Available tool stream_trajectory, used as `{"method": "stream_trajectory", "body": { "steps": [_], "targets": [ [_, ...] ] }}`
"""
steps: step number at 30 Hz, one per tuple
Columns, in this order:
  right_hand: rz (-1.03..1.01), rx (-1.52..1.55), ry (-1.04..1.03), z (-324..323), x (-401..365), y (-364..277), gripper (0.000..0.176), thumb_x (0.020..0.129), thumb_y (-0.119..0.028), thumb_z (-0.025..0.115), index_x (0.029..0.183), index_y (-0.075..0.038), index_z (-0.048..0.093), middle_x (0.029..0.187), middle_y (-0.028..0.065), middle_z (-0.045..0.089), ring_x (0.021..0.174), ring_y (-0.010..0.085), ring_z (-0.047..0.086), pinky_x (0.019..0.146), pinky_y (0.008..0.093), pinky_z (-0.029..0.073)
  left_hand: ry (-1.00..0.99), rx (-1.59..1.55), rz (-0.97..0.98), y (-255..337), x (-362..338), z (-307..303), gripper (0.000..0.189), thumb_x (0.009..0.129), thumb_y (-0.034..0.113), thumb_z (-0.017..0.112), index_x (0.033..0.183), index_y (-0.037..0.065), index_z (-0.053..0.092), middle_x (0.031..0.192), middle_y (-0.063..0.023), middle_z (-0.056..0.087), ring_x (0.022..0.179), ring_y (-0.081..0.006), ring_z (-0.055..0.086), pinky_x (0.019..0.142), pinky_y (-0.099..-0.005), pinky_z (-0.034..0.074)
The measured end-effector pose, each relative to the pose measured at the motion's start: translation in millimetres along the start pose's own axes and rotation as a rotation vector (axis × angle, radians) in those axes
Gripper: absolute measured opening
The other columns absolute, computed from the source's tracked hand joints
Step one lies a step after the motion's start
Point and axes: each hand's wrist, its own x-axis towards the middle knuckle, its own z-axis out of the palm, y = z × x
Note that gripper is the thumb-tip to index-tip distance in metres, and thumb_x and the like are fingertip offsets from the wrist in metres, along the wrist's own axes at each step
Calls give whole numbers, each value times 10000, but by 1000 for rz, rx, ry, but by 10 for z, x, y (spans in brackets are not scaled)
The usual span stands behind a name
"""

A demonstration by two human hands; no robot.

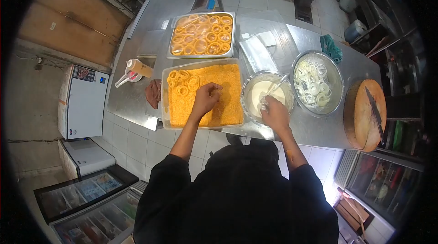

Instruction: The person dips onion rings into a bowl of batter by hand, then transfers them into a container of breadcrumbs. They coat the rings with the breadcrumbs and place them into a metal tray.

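My left hand hovers over a plastic tub of orange crumbs, its fingers curled together; what they hold, if anything, is too small to tell. Several crumbed rings lie at the tub's upper left. Over a metal bowl of pale batter, my right hand has its fingers closed near a utensil that leans in the bowl. Whether the fingers grip anything is unclear. To the right, a larger metal bowl holds floury white rings.
Behind the tub stands a metal tray of coated rings. A round wooden board with a knife is at the right. A squeeze bottle and brown cloth lie left; a green cloth sits behind the large bowl.
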Motion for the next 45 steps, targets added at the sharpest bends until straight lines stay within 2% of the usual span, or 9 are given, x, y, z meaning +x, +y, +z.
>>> {"method": "stream_trajectory", "body": {
  "steps": [2, 5, 12, 18, 20, 24, 30, 38, 45],
  "targets": [
    [15, -12, -3, 9, 0, 5, 369, 877, -155, 720, 1217, -19, 677, 1163, 215, 723, 1074, 415, 697, 932, 502, 547, 45, 36, 220, -59, 14, 17, 238, 874, 4, 676, 1104, -19, 737, 976, -100, 779, 926, -139, 743, 769, -303, 569],
    [23, -18, 4, 36, 0, 33, 378, 878, -163, 721, 1228, -27, 677, 1177, 217, 722, 1080, 414, 698, 935, 505, 547, 103, -10, 355, -111, 34, 77, 290, 845, -6, 683, 1131, 11, 726, 996, -100, 786, 832, -148, 730, 725, -307, 560],
    [29, -25, -15, 30, 5, 21, 380, 874, -167, 720, 1229, -39, 678, 1169, 215, 726, 1072, 417, 699, 933, 510, 547, 165, 73, 208, 138, 163, 21, 424, 802, -27, 718, 1215, 68, 696, 1032, -105, 782, 710, -140, 670, 683, -299, 549],
    [56, -31, -23, -4, 2, -25, 403, 858, -167, 726, 1237, -38, 683, 1159, 214, 733, 1066, 411, 704, 935, 504, 551, 184, 301, 422, -53, 485, 125, 465, 778, -64, 679, 1224, 66, 702, 1024, -149, 766, 789, -269, 729, 737, -374, 579],
    [40, -40, -5, 15, 2, -4, 414, 857, -167, 727, 1248, -37, 682, 1163, 210, 733, 1066, 406, 705, 932, 501, 552, 69, 292, 367, -79, 539, 155, 433, 797, -62, 677, 1212, 59, 707, 1074, -185, 756, 1000, -371, 728, 868, -430, 581],
    [47, -35, -5, 5, 2, -19, 415, 858, -170, 727, 1248, -36, 682, 1160, 206, 735, 1067, 404, 705, 930, 499, 552, 46, 352, 457, -190, 594, 191, 358, 810, -35, 703, 1156, 47, 743, 1051, -167, 765, 862, -314, 749, 790, -399, 586],
    [73, -39, -26, -12, 2, -42, 414, 861, -176, 728, 1247, -33, 684, 1157, 211, 735, 1072, 403, 706, 942, 494, 549, -55, 405, 315, -82, 465, 137, 236, 866, 108, 733, 1083, 26, 774, 1043, -188, 759, 917, -354, 736, 852, -436, 576],
    [61, -61, -11, 10, 2, -20, 433, 853, -176, 738, 1256, -26, 683, 1184, 212, 734, 1086, 408, 703, 944, 501, 554, 56, 649, 512, -148, -205, 406, 668, 899, 548, 705, 1315, 27, 657, 1187, -224, 698, 1070, -447, 657, 950, -484, 544],
    [51, -64, -10, 19, 7, -11, 433, 847, -177, 745, 1249, -30, 687, 1181, 214, 733, 1078, 415, 703, 938, 504, 556, 48, 524, 403, -337, -261, 502, 633, 890, 516, 711, 1282, 19, 686, 1087, -231, 736, 995, -416, 719, 878, -512, 571]
  ]
}}
